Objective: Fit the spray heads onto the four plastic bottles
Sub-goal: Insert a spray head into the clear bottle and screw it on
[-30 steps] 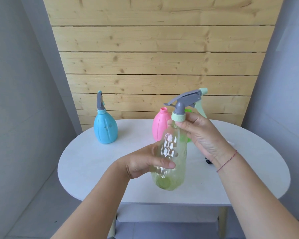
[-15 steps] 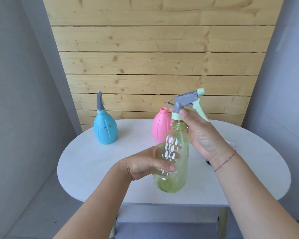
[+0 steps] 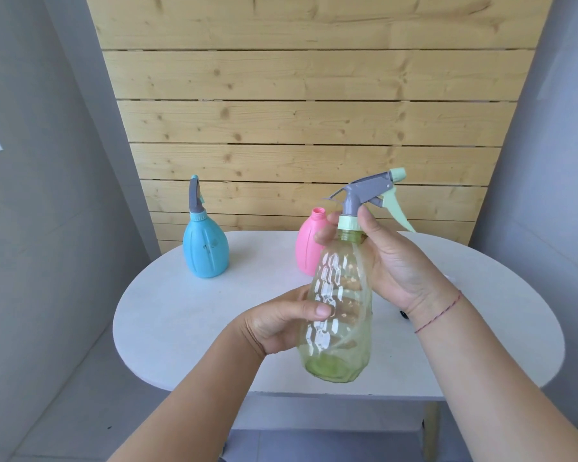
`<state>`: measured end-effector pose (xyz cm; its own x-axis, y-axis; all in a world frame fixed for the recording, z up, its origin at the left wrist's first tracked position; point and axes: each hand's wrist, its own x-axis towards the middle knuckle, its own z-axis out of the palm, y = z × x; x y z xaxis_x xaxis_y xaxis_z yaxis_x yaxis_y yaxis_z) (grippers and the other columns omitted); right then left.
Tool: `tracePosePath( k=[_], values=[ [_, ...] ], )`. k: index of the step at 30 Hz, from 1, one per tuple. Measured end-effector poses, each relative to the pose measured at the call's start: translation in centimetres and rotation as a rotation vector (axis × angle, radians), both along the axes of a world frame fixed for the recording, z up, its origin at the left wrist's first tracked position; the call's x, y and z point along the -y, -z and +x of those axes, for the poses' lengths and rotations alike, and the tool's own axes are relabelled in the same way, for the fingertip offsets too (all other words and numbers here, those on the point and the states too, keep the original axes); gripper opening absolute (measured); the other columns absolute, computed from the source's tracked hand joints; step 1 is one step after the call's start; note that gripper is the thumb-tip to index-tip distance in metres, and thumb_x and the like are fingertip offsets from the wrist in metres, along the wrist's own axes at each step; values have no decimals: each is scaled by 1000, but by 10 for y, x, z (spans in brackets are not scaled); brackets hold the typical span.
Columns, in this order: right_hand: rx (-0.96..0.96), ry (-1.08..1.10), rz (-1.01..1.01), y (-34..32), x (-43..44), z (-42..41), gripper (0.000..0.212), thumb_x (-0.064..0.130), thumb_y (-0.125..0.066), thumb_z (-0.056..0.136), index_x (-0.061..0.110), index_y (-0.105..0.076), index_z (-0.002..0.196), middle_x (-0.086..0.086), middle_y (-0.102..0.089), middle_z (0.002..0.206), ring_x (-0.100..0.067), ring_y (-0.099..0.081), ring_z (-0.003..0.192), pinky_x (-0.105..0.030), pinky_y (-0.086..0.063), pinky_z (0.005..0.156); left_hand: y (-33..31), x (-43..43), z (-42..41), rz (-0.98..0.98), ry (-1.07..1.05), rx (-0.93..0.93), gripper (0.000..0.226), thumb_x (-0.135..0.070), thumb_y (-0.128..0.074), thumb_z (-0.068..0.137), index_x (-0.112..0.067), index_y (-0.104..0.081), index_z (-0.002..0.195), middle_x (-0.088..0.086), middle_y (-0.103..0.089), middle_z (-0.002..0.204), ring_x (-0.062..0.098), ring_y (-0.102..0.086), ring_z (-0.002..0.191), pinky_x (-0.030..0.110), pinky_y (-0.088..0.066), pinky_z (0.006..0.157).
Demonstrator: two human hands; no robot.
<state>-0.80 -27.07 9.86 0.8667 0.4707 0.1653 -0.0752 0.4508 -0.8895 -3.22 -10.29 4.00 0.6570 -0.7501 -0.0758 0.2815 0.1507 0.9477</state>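
Observation:
I hold a clear green bottle (image 3: 339,315) upright above the table. My left hand (image 3: 281,323) wraps its lower body. My right hand (image 3: 391,261) pinches the pale green collar of a grey spray head (image 3: 367,191) that sits on the bottle's neck, nozzle and trigger pointing right. A blue bottle (image 3: 206,248) with a grey spray head on it stands at the back left of the table. A pink bottle (image 3: 307,248) with a bare open neck stands behind the green one, partly hidden by it.
The bottles stand on a white oval table (image 3: 181,321) set against a wooden plank wall (image 3: 297,121). A small dark object (image 3: 402,315) peeks out from under my right wrist. Grey walls close in on both sides.
My right hand has turned around the collar, and the spray head has swung slightly. The bottle sits a little lower and more upright in my left hand.

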Motion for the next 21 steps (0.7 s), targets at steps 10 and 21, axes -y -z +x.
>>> tracePosePath(
  k=[10,21],
  values=[
    [10,72,-46,3,0,3,36,39,-54,83,13,-65,105,-10,-72,109,-27,-64,114,-39,-53,87,1,5,0,-20,-98,-1,78,-39,-87,58,-12,-56,125,12,-62,116,25,-63,103,37,-50,95],
    [-48,-136,43,5,4,4,46,51,-55,83,15,-61,110,-7,-70,116,-24,-61,120,-43,-44,99,5,5,-6,-181,61,-49,63,-45,-79,67,-16,-63,121,5,-70,115,21,-65,109,37,-48,99]
  ],
)
